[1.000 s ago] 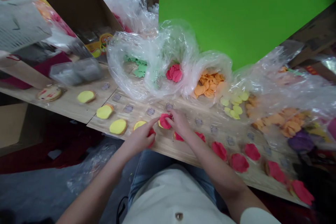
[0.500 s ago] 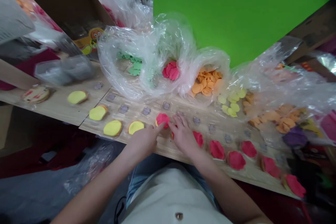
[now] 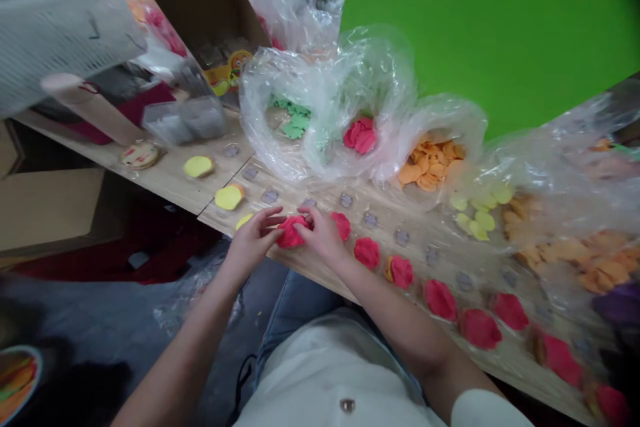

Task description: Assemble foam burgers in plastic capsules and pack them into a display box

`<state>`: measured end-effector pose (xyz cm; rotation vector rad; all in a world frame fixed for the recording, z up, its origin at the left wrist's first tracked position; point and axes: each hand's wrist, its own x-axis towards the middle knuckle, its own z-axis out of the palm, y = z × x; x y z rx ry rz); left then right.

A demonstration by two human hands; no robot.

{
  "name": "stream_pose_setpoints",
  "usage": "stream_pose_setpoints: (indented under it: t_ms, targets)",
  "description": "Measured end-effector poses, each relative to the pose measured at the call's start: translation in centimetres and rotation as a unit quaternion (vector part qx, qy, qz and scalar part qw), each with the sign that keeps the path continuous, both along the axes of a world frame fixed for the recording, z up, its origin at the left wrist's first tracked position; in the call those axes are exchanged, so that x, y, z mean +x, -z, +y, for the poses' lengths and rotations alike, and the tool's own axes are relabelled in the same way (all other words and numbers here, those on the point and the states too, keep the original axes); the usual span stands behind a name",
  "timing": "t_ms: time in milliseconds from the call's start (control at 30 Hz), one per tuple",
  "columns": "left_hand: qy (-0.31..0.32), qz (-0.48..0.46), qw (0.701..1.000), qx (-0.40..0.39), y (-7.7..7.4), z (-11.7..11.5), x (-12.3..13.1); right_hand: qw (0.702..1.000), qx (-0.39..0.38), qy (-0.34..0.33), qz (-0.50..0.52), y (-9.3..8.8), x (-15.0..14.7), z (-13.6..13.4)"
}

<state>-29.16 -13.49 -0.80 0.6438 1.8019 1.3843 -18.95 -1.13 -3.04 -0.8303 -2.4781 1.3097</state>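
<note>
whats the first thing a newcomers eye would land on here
Most likely the bright green panel filling the upper right. Next, perhaps, the red pieces strung along the table toward the lower right. Then the left hand and right hand near the middle, on either side of another red piece.

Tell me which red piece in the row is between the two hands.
The leftmost red piece: it sits between the left hand and the right hand. The other red pieces lie farther right, outside that gap.
</note>
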Motion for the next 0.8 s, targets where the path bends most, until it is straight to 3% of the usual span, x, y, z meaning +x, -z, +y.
stream_pose_setpoints:
  t_ms: [133,300,433,533,667,800]
  targets:
    - [-0.003,0.239,0.969,-0.056,1.7,-0.8,0.0,0.979,0.191,-0.064,-0.039,0.6,-0.9,-0.9]
    - [0.054,0.459,0.886,-0.038,2.3,-2.9,1.4,0.947,0.303,-0.079,-0.067,-0.2,-0.2,-0.8]
    - [0.149,0.532,0.831,-0.063,2.4,-3.9,2.0,0.941,0.327,-0.058,-0.07,-1.5,1.9,-0.9]
    - [0.187,0.558,0.801,-0.11,1.9,-3.4,1.9,0.934,0.34,-0.067,-0.091,-1.4,3.6,-1.6]
    - [0.208,0.567,0.785,-0.136,0.9,-2.0,2.0,0.931,0.342,-0.079,-0.104,-0.4,4.3,-2.2]
    - [0.216,0.58,0.78,-0.094,0.6,-2.2,2.5,0.941,0.321,-0.071,-0.083,-0.8,4.3,-2.0]
